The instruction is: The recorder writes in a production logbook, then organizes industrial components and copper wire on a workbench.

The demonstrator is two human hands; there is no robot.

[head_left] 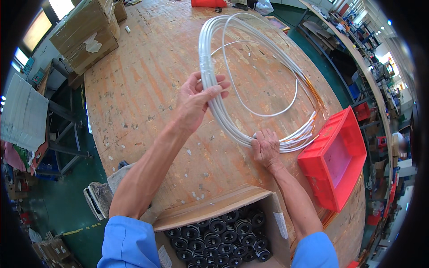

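Note:
A looped bundle of white wires (pixel 206 49) is held above the wooden table, its strands showing bare copper-coloured ends at the right side. Around the left side of the loop my left hand (pixel 199 94) is closed, thumb across the strands. My right hand (pixel 267 146) grips the lower part of the same bundle, close to the copper-coloured ends. One thinner strand hangs as a looser loop inside the bundle. Nearest to me, an open cardboard box (pixel 214 207) holds many black ring-shaped parts (pixel 217 225). Beside my right hand lies a red plastic bin (pixel 313 154), tipped on its side.
The worn wooden table (pixel 143 102) carries a large cardboard carton (pixel 85 33) at the far left and a red object (pixel 208 3) at the far edge. A dark, padded seat-like thing (pixel 100 196) stands left of the table. Long shelving (pixel 330 49) runs along the right.

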